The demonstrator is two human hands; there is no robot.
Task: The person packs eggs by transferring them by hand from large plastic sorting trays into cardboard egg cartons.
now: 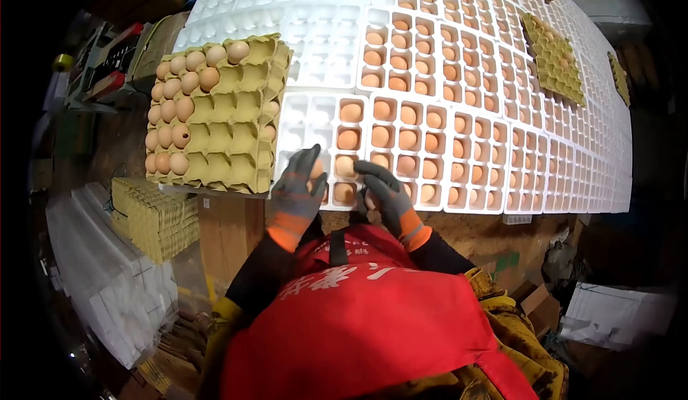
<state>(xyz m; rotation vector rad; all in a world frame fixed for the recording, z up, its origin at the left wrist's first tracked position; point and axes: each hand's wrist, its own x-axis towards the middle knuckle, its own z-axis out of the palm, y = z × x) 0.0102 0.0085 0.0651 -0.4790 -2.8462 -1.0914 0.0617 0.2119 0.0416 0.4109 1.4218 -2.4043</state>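
Note:
Both my hands wear grey gloves with orange cuffs. My left hand [301, 187] is over the lower left cells of the nearest white foam tray [304, 118], its fingers curled around an egg [317, 169]. My right hand [387, 191] is at the tray's lower right side, its fingers bent, with part of an egg [370, 200] showing beneath them. Between my hands, eggs sit in the tray's right column, among them a pale one [345, 166]. Left of the foam tray stands a stack of yellowish pulp trays [229, 138] with eggs in its left part.
White foam trays full of eggs [476, 138] spread to the right, with pulp trays [552, 60] lying on them. Foam trays without eggs [322, 42] lie at the back. Below left are stacked pulp trays [154, 214], a cardboard box [229, 224] and plastic-wrapped white foam [118, 271].

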